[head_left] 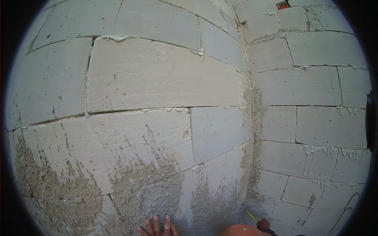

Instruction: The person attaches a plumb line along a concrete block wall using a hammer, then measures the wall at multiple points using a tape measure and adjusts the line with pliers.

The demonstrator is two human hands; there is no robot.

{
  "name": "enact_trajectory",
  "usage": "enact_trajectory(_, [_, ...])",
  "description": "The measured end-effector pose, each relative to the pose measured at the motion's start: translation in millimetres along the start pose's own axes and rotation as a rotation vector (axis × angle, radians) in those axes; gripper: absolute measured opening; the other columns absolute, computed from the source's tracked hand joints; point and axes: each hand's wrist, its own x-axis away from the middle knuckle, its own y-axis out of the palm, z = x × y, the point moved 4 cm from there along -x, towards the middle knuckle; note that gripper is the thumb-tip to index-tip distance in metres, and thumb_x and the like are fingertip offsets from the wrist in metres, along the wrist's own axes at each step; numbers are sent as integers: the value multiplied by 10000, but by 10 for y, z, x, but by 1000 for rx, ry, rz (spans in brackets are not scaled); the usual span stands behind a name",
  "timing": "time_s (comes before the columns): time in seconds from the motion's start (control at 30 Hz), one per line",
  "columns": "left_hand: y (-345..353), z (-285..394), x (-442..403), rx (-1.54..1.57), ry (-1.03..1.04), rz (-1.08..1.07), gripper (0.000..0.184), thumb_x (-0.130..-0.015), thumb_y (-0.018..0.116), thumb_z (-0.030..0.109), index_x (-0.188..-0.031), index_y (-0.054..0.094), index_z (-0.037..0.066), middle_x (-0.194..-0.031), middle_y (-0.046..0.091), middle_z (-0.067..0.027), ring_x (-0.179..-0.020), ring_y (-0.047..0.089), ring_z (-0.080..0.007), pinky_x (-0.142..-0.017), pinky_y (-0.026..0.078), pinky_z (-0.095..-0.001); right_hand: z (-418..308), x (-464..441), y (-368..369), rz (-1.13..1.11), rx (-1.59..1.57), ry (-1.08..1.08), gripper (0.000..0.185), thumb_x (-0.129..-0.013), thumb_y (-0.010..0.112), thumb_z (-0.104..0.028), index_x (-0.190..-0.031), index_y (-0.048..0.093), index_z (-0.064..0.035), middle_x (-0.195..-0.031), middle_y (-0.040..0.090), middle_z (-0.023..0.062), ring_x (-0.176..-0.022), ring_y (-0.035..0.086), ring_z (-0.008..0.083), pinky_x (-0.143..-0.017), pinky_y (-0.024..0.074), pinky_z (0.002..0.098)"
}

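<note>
My left hand (159,227) is at the bottom centre, fingers spread and pointing up, in front of mortar-splashed blocks of the left wall (157,74); whether it touches the wall is unclear. At the bottom right, my right hand (263,225) shows only in part, closed round a narrow yellow strip (252,216) with a dark part below it. The strip points up and left at the foot of the wall corner. A rounded skin-toned shape beside it is cut off by the frame edge.
Rough grey mortar (145,192) coats the lower left wall. The right wall (330,126) of pale blocks meets it at a corner, with white adhesive drips at its joints. A thin looped wire (346,206) hangs at the lower right. A dark object (370,120) stands at the right edge.
</note>
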Motion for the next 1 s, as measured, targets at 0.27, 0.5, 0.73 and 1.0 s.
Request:
enact_trajectory(0.27, [65,22,91,0,-42,-22,357,-1004,670,440,-1308,801,307,-1514,653,-117,-1518,472,-394,-1280,173,-690,93,-340,637,640,134,-998,277,-917,675,-320,-1017,638,-65,-808,603,235,-711,586,413,-592,438,600])
enact_trajectory(0.5, [90,47,117,-45,-51,-39,357,-1028,653,453,-1345,770,339,-1494,666,-114,-1509,484,-395,-1260,209,-708,-142,-310,501,629,-102,-928,259,-972,635,-276,-1035,664,-26,-822,619,228,-724,586,416,-569,447,573])
enact_trajectory(0.73, [-11,55,41,-29,-39,-177,371,-1010,658,352,-1336,740,195,-1618,519,-127,-1597,304,-438,-1275,140,-728,-353,-441,355,742,-339,-270,204,-976,630,-160,-1071,701,5,-974,692,239,-942,674,469,-792,522,550])
enact_trajectory(1.0, [-168,454,-5,278,-19,-356,431,-1026,605,195,-1443,610,83,-1622,463,-217,-1594,299,-445,-1260,221,-733,-1014,1126,-904,141,-1119,-100,257,-1122,554,-230,-992,626,-20,-826,577,34,-678,574,130,-629,502,317])
